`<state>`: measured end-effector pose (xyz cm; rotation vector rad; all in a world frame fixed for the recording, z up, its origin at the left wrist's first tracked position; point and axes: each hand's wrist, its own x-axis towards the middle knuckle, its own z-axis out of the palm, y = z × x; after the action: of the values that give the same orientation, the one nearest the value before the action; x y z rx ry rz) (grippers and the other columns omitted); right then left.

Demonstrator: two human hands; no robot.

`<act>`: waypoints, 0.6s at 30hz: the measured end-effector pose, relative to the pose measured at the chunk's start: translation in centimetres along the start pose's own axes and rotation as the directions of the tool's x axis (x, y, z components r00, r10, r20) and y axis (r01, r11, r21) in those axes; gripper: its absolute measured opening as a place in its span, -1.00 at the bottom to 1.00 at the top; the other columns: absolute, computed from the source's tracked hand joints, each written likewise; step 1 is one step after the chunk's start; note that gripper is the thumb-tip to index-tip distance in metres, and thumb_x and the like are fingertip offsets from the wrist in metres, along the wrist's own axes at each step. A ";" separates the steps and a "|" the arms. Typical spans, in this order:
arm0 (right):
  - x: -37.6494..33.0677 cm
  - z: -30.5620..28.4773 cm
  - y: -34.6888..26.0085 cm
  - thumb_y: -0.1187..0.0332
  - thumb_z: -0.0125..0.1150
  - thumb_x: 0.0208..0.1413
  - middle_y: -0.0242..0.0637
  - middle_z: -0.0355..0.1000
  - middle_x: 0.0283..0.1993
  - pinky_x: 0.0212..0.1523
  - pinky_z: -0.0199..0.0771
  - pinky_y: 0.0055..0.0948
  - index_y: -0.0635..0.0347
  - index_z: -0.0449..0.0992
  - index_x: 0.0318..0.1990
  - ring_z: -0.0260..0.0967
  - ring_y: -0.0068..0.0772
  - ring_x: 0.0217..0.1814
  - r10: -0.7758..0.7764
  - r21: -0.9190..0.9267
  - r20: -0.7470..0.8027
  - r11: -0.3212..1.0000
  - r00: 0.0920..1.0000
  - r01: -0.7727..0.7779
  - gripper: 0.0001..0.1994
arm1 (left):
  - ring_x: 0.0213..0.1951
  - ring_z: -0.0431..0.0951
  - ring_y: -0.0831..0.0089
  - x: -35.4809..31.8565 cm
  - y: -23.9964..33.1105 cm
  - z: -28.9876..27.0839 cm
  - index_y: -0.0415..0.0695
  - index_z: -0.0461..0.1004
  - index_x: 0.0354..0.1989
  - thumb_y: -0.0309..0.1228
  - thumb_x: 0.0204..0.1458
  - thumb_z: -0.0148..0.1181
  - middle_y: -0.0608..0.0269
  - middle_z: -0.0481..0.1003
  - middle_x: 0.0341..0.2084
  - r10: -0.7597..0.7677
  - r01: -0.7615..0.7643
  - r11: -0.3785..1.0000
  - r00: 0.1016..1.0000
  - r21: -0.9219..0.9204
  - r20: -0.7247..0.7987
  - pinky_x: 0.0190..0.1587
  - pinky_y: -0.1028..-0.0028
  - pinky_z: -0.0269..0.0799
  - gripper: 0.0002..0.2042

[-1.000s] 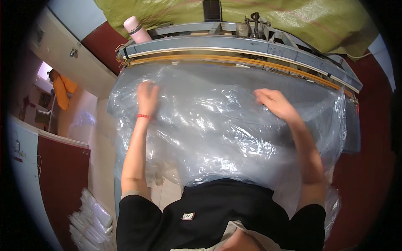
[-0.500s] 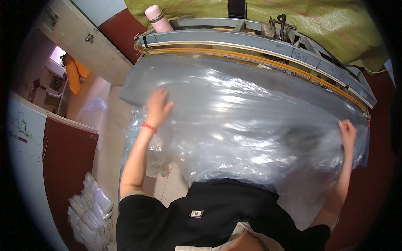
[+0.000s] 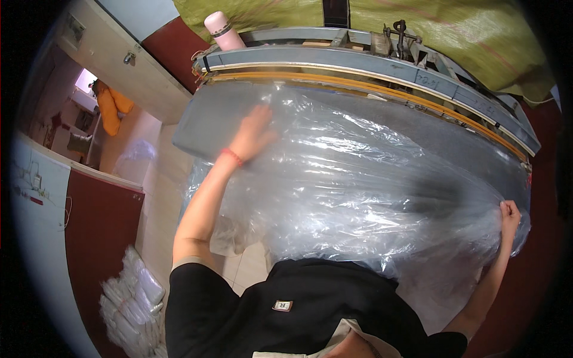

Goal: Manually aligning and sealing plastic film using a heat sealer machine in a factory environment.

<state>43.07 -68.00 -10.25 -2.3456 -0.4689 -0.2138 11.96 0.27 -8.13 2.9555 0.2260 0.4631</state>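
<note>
A large, creased sheet of clear plastic film (image 3: 352, 197) lies over a grey work surface (image 3: 206, 122) and hangs over its near edge against my body. My left hand (image 3: 253, 131), a red bead bracelet at its wrist, rests flat on the film at the left, fingers spread and slightly blurred. At the right edge my right hand (image 3: 508, 215) pinches the film between closed fingers. Taut creases fan out from that pinch toward the left. Whether the film is one layer or more I cannot tell.
Along the far side runs a long metal frame (image 3: 358, 62) with orange strips, a clamp (image 3: 401, 36) and a pink bottle (image 3: 224, 31). Bundled clear plastic (image 3: 132, 304) lies on the floor at left. An open door (image 3: 128, 59) shows a room with a person in orange (image 3: 109, 110).
My left hand has slid right and away from me across the film. My right hand has moved right and nearer to me with its pinched edge, and the film has shifted with it.
</note>
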 end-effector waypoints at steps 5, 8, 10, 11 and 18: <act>-1.0 -1.1 1.2 0.43 0.10 -0.02 -0.62 0.08 -0.62 -0.57 -0.07 -0.72 0.25 0.34 -0.54 -0.05 -0.76 -0.56 0.047 0.005 -0.035 0.999 0.998 -0.047 -0.87 | 0.13 0.07 0.06 0.5 0.8 0.7 -0.27 0.25 -0.05 -0.13 -0.06 0.06 -0.05 0.13 0.07 0.040 -0.039 0.999 0.999 -0.034 0.028 0.11 0.30 0.05 -0.50; -1.3 -1.4 1.4 0.44 0.11 -0.03 -0.62 0.07 -0.62 -0.57 -0.07 -0.72 0.24 0.34 -0.54 -0.06 -0.77 -0.56 0.021 0.002 -0.056 1.000 0.998 -0.020 -0.87 | -0.05 0.29 0.12 2.7 1.7 0.1 -0.24 0.38 -0.28 -0.24 -0.07 0.09 -0.03 0.35 -0.12 -0.107 0.111 0.980 0.994 -0.166 0.034 -0.04 0.34 0.22 -0.70; -1.3 -1.3 1.3 0.43 0.11 -0.03 -0.62 0.06 -0.62 -0.57 -0.08 -0.72 0.24 0.34 -0.54 -0.06 -0.77 -0.56 0.022 0.011 -0.058 1.000 0.998 -0.021 -0.87 | -0.24 0.41 0.17 4.7 1.9 -0.1 -0.25 0.40 -0.39 -0.30 -0.10 0.11 0.00 0.46 -0.34 -0.152 0.143 0.981 0.986 -0.130 -0.064 -0.18 0.33 0.30 -0.76; -1.2 -1.3 1.2 0.43 0.11 -0.03 -0.62 0.06 -0.62 -0.57 -0.08 -0.72 0.23 0.34 -0.54 -0.06 -0.77 -0.56 0.023 0.017 -0.060 1.000 0.998 -0.022 -0.87 | -0.30 0.44 0.17 5.5 1.4 0.2 -0.25 0.41 -0.39 -0.29 -0.12 0.13 0.03 0.47 -0.40 -0.318 0.294 0.934 0.943 -0.203 -0.097 -0.23 0.34 0.33 -0.75; -1.0 -1.0 0.5 0.39 0.11 -0.01 -0.64 0.05 -0.62 -0.57 -0.11 -0.73 0.22 0.35 -0.55 -0.08 -0.78 -0.57 0.053 -0.017 -0.070 0.998 0.996 -0.054 -0.85 | -0.40 0.50 0.22 8.4 0.4 2.4 -0.13 0.48 -0.43 -0.28 -0.21 0.20 0.12 0.50 -0.50 -0.495 0.488 0.868 0.845 -0.089 -0.200 -0.35 0.34 0.36 -0.79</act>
<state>42.36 -69.28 -10.13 -2.3573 -0.3716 -0.2742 20.69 1.06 -7.87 2.6545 0.9624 0.6975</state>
